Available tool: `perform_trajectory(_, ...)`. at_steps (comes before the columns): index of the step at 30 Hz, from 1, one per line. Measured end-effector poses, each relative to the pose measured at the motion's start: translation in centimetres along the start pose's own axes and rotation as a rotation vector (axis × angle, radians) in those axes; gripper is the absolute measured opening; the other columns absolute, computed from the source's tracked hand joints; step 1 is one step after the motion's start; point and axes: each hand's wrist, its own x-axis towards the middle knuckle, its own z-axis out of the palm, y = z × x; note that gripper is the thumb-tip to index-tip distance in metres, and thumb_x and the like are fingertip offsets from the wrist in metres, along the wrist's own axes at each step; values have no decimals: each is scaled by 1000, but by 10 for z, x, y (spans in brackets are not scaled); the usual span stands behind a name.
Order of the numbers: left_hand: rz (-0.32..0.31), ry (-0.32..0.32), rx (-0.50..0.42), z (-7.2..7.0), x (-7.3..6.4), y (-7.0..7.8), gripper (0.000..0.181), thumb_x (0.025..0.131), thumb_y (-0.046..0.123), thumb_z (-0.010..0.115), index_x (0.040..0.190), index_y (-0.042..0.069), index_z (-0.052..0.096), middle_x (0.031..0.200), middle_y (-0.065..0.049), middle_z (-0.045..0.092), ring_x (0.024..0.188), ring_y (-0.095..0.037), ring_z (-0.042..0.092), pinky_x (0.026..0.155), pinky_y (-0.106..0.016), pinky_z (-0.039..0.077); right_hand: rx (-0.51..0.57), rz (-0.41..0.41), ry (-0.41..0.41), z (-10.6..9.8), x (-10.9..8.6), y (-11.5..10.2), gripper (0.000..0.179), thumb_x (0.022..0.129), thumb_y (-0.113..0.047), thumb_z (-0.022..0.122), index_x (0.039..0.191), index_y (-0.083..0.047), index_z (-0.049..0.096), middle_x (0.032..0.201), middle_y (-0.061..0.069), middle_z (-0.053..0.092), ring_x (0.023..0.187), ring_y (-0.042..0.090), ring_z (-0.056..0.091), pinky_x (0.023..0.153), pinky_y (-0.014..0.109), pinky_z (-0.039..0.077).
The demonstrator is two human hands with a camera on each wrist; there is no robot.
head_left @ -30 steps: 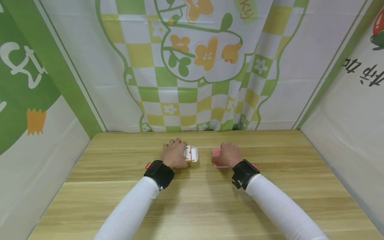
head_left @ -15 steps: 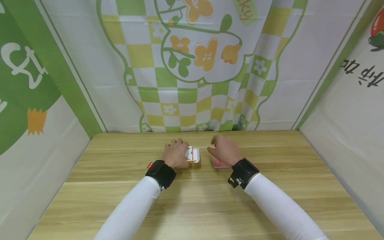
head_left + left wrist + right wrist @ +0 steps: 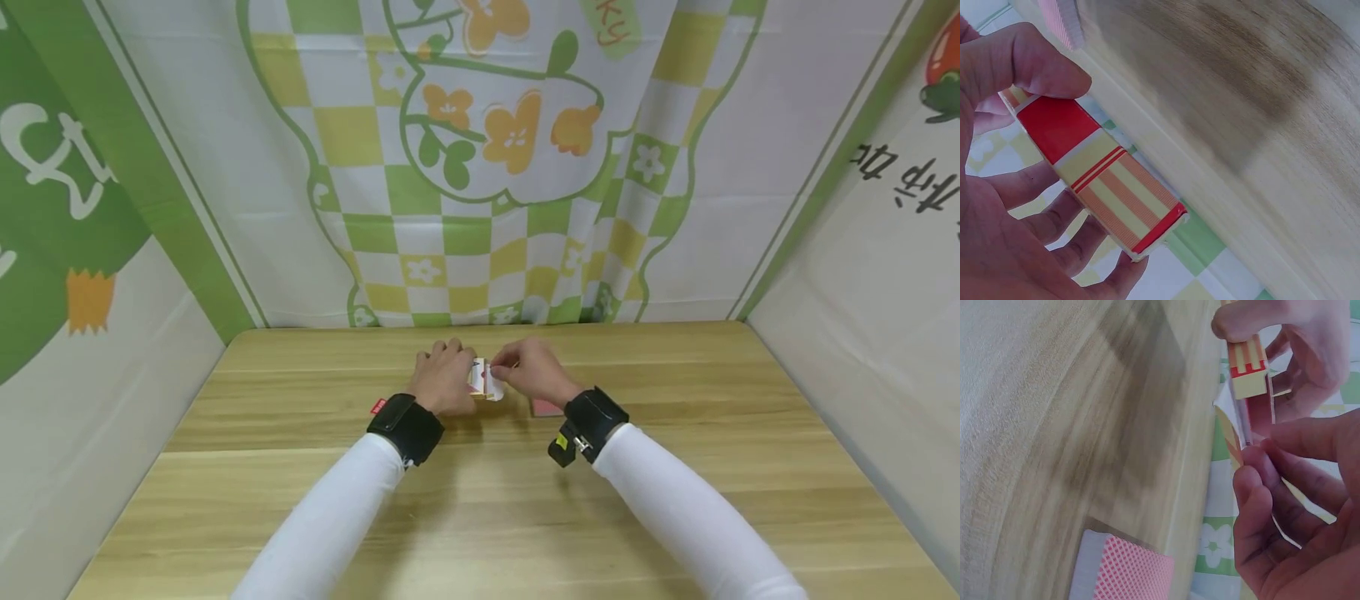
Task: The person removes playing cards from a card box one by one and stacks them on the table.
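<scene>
Right hand (image 3: 534, 368) has left the red deck (image 3: 547, 408) for mid-frame, fingertips closed, seemingly pinching the flap (image 3: 496, 387) of the card box (image 3: 477, 377) left hand (image 3: 444, 382) grips, so both hands work it.

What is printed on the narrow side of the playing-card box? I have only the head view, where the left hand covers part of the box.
Observer: The left wrist view shows the playing-card box with a red panel and orange-and-yellow stripes.
Operator: Where is that hand's thumb on it?
Observer: There, the thumb of the left hand overlaps one end of the red panel.
Operator: And the deck's back?
Observer: In the right wrist view, the deck of cards shows a red-and-white lattice back.
</scene>
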Motion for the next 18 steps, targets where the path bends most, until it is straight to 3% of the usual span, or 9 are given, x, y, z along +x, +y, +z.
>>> perform_trajectory(5, 10, -11, 3, -1, 0, 4, 59, 69, 17, 84, 123, 7, 64, 118, -12, 56, 113, -36, 51, 98, -61, 39, 14, 67, 4, 3, 1, 2, 13, 91, -17, 76, 92, -5, 80, 86, 3, 74, 75, 14, 64, 65, 28, 50)
perform_trajectory(12, 19, -4, 16, -4, 0, 8, 57, 70, 19, 82, 123, 9, 65, 115, -11, 56, 111, -34, 51, 98, -61, 40, -42, 89, 59, 8, 5, 2, 14, 87, -15, 79, 82, -2, 78, 81, 5, 73, 69, 13, 62, 60, 24, 48)
perform_trajectory(18, 25, -15, 16, -4, -3, 9, 57, 70, 18, 83, 123, 9, 65, 113, -10, 55, 108, -33, 50, 96, -58, 40, 33, 178, 36, 7, 3, 3, 14, 86, -16, 81, 82, -3, 78, 80, 3, 72, 66, 13, 56, 56, 24, 42)
